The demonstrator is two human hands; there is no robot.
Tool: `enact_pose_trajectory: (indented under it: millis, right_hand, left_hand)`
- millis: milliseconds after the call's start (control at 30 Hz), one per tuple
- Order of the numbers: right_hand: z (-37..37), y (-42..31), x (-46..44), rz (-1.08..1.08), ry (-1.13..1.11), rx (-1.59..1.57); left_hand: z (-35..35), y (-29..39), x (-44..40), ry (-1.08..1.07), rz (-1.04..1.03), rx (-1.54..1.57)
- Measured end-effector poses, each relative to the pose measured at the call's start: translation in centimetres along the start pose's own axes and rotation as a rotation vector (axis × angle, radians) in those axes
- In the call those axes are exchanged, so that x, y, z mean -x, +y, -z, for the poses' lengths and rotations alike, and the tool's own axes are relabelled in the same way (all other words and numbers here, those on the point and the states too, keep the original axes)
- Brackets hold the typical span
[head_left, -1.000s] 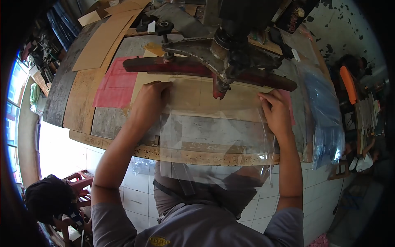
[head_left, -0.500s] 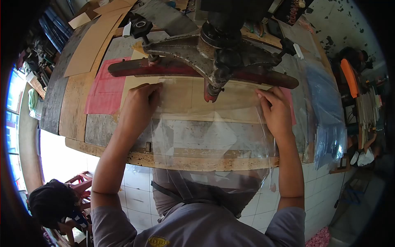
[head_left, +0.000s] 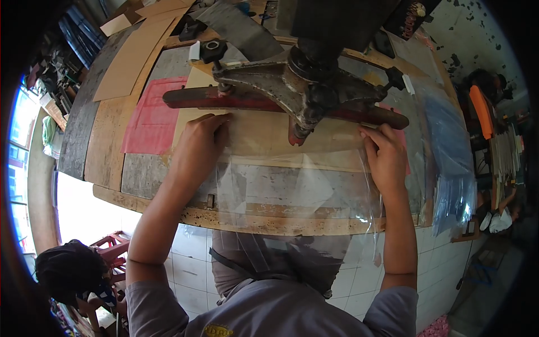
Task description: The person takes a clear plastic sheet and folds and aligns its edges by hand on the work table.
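Observation:
A clear plastic sheet [head_left: 297,194] lies over the tan sheet on the worktable and hangs past the table's front edge. My left hand [head_left: 203,140] pinches its far left corner, close to the red-edged press bar [head_left: 252,101]. At the far right corner, my right hand [head_left: 384,151] pinches the same sheet between thumb and fingers. The bar sits just beyond both hands, under a dark metal bracket [head_left: 297,84]. Part of a pink sheet [head_left: 150,121] shows left of my left hand.
Brown cardboard [head_left: 126,70] lies at the far left of the table. A stack of clear bluish plastic [head_left: 449,151] hangs over the right edge. A person in a dark cap [head_left: 70,272] is at the lower left. An orange object [head_left: 480,111] stands at the right.
Both hands keep their pinch on the plastic sheet. My right hand has shifted slightly to the right. The camera view has shifted a little, and the sheet's folds have changed.

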State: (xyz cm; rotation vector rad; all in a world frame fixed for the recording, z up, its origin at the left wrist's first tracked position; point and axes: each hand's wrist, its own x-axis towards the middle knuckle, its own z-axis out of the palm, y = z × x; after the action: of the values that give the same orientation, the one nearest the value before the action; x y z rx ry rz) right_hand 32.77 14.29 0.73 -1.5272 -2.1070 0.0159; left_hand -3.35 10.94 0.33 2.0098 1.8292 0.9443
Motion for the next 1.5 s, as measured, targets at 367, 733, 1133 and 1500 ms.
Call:
enact_pose_trajectory:
  millis: [367, 733, 1133, 1500]
  right_hand:
    - [-0.3, 0.2, -0.1, -0.054, -0.046, -0.06]
    - [-0.6, -0.3, 0.4, -0.02, -0.027, -0.034]
    - [-0.4, -0.1, 0.1, -0.004, -0.029, 0.007]
    - [-0.2, -0.4, 0.0, -0.058, -0.057, -0.01]
  left_hand:
    - [-0.1, -0.4, 0.1, 0.0, -0.005, -0.009]
    - [-0.3, -1.0, 0.4, -0.014, -0.014, -0.012]
    - [-0.1, -0.7, 0.3, -0.014, -0.008, 0.0]
    - [0.1, -0.7, 0.3, -0.038, 0.004, -0.001]
